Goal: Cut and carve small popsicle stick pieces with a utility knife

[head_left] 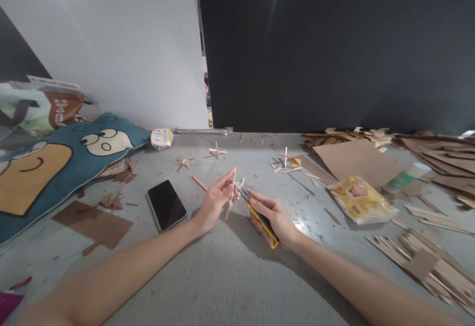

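Note:
Near the middle of the grey table, my left hand pinches a thin wooden stick held upright. Just to its right, my right hand is wrapped round a yellow and black utility knife, whose blade end points up and left toward the stick. Whether the blade touches the wood is too small to tell. Beyond my hands lie small crossed-stick pieces, one at the left and another near it. A red and white striped straw lies beside my left hand.
A black phone and brown cardboard scraps lie left, near a blue cartoon cushion. At right are a yellow tissue pack, a white and green bottle, cardboard and bundled wooden sticks. Upright panels stand behind.

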Motion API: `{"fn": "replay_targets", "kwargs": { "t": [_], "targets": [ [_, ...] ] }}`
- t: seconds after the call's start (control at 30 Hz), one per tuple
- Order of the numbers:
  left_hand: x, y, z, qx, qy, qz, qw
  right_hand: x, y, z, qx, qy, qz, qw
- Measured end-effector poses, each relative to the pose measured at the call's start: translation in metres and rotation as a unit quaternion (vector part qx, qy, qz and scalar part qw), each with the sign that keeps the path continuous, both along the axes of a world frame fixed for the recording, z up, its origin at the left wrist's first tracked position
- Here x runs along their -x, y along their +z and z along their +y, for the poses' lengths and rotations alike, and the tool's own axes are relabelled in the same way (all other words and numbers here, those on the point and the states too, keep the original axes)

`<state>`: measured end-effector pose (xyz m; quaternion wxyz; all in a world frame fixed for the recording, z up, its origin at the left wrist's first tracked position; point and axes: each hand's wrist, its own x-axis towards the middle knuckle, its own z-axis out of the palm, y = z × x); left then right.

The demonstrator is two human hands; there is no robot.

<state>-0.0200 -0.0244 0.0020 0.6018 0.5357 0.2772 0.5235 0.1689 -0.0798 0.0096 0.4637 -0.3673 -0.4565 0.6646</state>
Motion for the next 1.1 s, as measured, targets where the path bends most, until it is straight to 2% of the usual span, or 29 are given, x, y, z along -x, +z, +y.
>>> {"fn": "replay_targets", "kwargs": {
  "t": [0.43, 0.67, 0.87, 1.1],
  "targets": [
    [0.0023, 0.0068, -0.0027, 0.022, -0.065, 0.008, 0.998, -0.0070, 0.0019, 0.0004, 0.023, 0.024, 0.004, 0.999],
    [0.0014, 0.0023, 0.0000, 0.001, -0.054, 0.005, 0.999, -0.0062, 0.0017, 0.0003, 0.028, 0.024, 0.001, 0.999],
    [0.0045, 0.0028, 0.0027, 0.004, -0.086, 0.015, 0.996, -0.0072, -0.0013, 0.0000, 0.019, 0.025, 0.000, 1.000],
    [0.0037, 0.0019, 0.0026, -0.004, -0.057, 0.020, 0.998, -0.0057, -0.0016, 0.0000, 0.022, 0.012, -0.010, 1.000]
  ]
}}
